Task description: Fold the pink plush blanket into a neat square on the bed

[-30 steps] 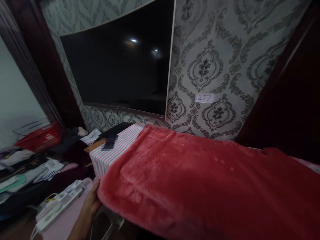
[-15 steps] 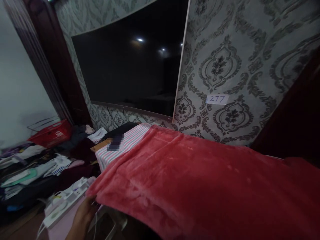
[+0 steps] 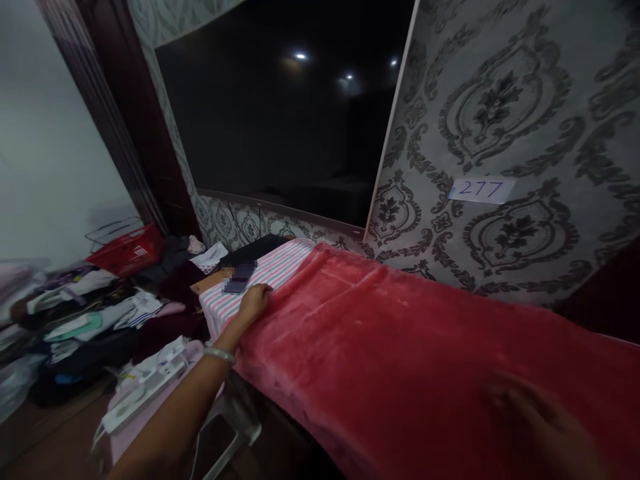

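A plush red blanket (image 3: pixel 380 347) lies spread over a long raised surface, its front edge hanging down. Beneath its left end a striped cloth (image 3: pixel 280 261) in pink, white and grey shows. My left hand (image 3: pixel 254 303), with a bracelet at the wrist, is at the blanket's left edge, fingers curled onto the red fabric. Beside that hand a dark phone-like object (image 3: pixel 240 277), partly pixelated, rests on the striped cloth. Over the right part of the blanket is my right hand (image 3: pixel 535 407), smeared by motion; its fingers cannot be made out clearly.
A white power strip (image 3: pixel 145 397) lies on a pink-covered stool at lower left. Piles of clothes (image 3: pixel 95 327) and a red basket (image 3: pixel 127 250) fill the left side. A large television (image 3: pixel 285 120) hangs on the patterned wall, with a "277" paper label (image 3: pixel 481 190) to its right.
My left hand has moved from the blanket's front left corner up along its left edge. The front corner now hangs lower. My right hand has come into view, and the camera view has shifted.
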Demonstrator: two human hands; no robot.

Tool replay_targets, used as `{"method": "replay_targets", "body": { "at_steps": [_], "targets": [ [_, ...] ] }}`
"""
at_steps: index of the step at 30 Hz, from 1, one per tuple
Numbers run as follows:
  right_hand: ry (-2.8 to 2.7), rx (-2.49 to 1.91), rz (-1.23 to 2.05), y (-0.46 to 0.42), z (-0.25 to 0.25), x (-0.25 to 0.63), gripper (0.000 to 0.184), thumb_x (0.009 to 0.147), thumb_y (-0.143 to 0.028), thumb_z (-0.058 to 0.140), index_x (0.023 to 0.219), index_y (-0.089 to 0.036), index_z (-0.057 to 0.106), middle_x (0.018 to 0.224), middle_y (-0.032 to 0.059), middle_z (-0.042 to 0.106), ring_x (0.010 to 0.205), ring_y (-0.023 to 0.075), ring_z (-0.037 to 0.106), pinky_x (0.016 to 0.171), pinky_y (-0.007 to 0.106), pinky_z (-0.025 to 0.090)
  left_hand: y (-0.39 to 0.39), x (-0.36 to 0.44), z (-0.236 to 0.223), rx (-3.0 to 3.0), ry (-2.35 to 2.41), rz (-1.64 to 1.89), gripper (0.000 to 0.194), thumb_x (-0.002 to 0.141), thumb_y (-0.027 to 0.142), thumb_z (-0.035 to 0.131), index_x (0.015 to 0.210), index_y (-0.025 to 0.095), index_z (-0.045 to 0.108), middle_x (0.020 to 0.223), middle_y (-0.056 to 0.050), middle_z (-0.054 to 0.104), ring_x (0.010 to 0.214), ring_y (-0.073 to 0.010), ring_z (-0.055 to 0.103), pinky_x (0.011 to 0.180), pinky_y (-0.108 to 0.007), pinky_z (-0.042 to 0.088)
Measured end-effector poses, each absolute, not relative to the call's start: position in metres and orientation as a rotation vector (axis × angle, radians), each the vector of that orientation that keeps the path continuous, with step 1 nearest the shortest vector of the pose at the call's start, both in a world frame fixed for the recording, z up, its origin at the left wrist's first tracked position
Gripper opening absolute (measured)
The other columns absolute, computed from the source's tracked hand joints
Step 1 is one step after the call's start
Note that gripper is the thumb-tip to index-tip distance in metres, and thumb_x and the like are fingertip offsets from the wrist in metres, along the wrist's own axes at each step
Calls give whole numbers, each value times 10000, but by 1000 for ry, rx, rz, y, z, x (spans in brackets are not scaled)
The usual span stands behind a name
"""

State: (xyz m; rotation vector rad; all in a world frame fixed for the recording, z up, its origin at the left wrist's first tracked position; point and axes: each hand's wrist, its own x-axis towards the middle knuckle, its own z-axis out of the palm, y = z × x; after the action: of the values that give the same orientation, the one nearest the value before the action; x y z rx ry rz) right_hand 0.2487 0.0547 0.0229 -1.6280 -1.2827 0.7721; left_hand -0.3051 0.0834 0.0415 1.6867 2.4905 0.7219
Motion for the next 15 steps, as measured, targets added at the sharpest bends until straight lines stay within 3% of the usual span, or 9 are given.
{"method": "replay_targets", "body": {
  "at_steps": [5,11,15],
  "targets": [
    [-1126,-1610,1012,82,27,230,530,462,-556,690,887,-239,683,840,105,772,776,294,726,700,364,609,120,-310,36,1599,2514,460,212,871,305,590,887,161,745,929,-121,760,887,-228,701,760,-280,489],
    [-1272,-1533,1007,123,16,215,484,506,-563,668,851,-226,708,769,94,759,653,250,689,555,330,565,122,-321,39,1476,2714,409,355,992,289,351,1091,135,656,1133,-175,704,1048,-253,659,803,-310,464],
    [-1385,-1489,943,153,2,207,494,535,-578,643,863,-216,717,807,105,766,695,264,709,625,360,587,132,-328,45,1471,2680,300,244,929,247,473,1021,130,667,1095,-181,715,1026,-276,674,784,-315,465]
  ]
}}
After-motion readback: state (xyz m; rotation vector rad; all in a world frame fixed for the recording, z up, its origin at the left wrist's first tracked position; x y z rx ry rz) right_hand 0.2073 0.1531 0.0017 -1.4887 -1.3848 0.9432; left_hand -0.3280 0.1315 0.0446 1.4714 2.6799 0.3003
